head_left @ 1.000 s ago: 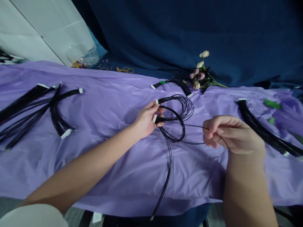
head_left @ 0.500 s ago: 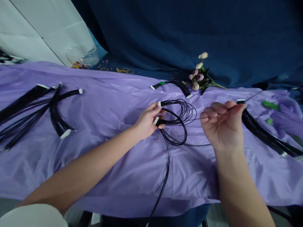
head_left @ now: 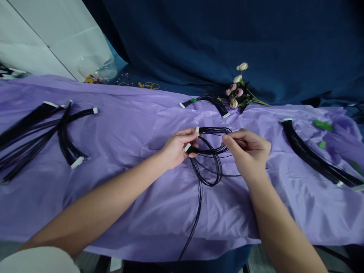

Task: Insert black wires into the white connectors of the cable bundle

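My left hand (head_left: 178, 148) is closed on a black wire harness (head_left: 210, 151), near its two white connectors (head_left: 187, 147). Thin black wires loop out from those connectors to the right. My right hand (head_left: 250, 149) is closed around the right side of the loops, thumb and forefinger pinched on the wires. Below the hands, a larger loop hangs over the purple cloth, and loose wire ends (head_left: 196, 223) trail down toward the front edge. The inside of the right hand's grip is hidden.
Several black wire bundles (head_left: 65, 140) with white connectors lie at the left. Another thick bundle (head_left: 307, 155) lies at the right, and a short one (head_left: 209, 101) at the back beside artificial flowers (head_left: 236, 91). Purple cloth (head_left: 133, 125) covers the table. A clear container (head_left: 98, 67) stands behind.
My right hand has come left from a wire pulled out taut, and now grips the looped wires closer to my left hand. The left hand stays at the connectors.
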The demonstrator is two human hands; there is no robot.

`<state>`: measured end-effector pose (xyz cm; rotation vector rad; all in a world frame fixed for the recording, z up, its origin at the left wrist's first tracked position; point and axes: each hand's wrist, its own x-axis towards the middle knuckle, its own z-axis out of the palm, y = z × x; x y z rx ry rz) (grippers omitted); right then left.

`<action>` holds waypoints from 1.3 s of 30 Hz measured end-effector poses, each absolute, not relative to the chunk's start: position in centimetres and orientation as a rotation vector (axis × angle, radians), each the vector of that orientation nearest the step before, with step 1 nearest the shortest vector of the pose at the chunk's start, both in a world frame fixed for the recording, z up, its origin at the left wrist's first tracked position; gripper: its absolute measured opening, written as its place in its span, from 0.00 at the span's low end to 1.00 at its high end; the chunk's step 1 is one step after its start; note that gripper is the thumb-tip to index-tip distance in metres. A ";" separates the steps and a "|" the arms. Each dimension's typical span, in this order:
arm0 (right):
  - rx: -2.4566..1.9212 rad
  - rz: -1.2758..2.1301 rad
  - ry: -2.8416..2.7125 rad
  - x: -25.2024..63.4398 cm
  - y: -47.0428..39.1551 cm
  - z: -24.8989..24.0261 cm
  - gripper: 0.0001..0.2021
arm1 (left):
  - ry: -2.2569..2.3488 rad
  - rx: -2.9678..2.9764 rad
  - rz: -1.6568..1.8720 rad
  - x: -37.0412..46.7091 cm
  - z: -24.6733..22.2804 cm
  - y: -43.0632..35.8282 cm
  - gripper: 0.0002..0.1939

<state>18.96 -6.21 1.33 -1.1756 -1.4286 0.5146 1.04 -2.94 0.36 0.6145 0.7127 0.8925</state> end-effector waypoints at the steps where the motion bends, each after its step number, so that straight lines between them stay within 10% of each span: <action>1: -1.195 0.458 -1.473 18.9 -6.3 1.3 0.07 | 0.702 0.605 0.884 1.0 0.4 -2.9 0.03; 39: -1.184 0.202 -1.745 18.8 -6.6 1.5 0.04 | 0.705 0.605 0.864 0.9 0.6 -3.0 0.08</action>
